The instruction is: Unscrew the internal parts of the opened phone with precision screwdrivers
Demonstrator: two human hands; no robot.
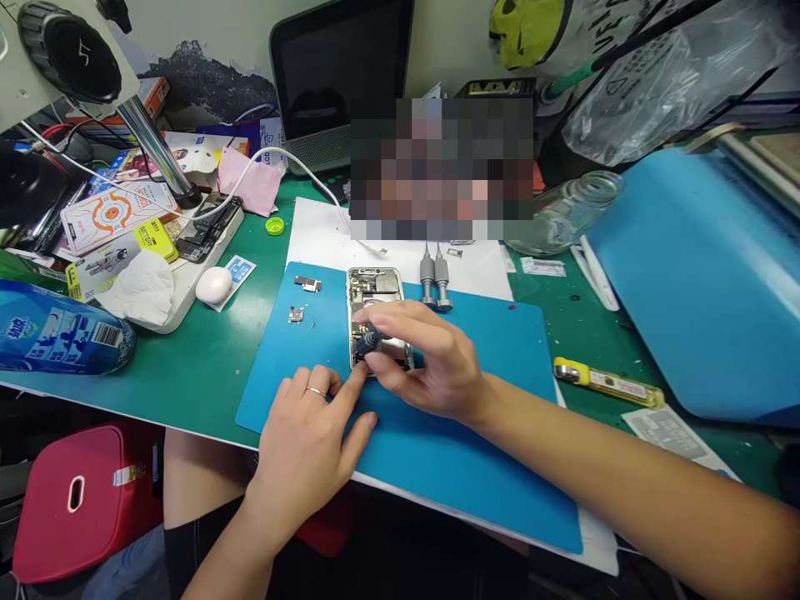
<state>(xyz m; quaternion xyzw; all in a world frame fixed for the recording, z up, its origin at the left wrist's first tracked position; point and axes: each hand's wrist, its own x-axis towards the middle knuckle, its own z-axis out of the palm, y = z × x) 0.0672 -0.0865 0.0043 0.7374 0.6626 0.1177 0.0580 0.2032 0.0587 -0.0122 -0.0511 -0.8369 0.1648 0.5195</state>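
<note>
An opened phone [386,285] with bare inner parts lies upright on a blue mat [493,475]. My right hand [431,358] pinches a small dark screwdriver [368,341] over the phone's lower left part. At the phone's bottom edge, the index fingertip of my left hand [318,429] touches it, with the thumb spread apart and the other fingers curled; nothing shows in that hand. Small metal parts [308,284] and a little board [296,315] lie left of the phone. Two grey screwdrivers [441,279] stand behind it to the right.
A yellow cutter [607,383] lies to the right, near a large blue sheet [706,283]. Behind are a glass jar [568,218] and a dark screen [337,75]. At left are a microscope pole [156,150], a white mouse-like object [213,286] and a blue packet [62,329].
</note>
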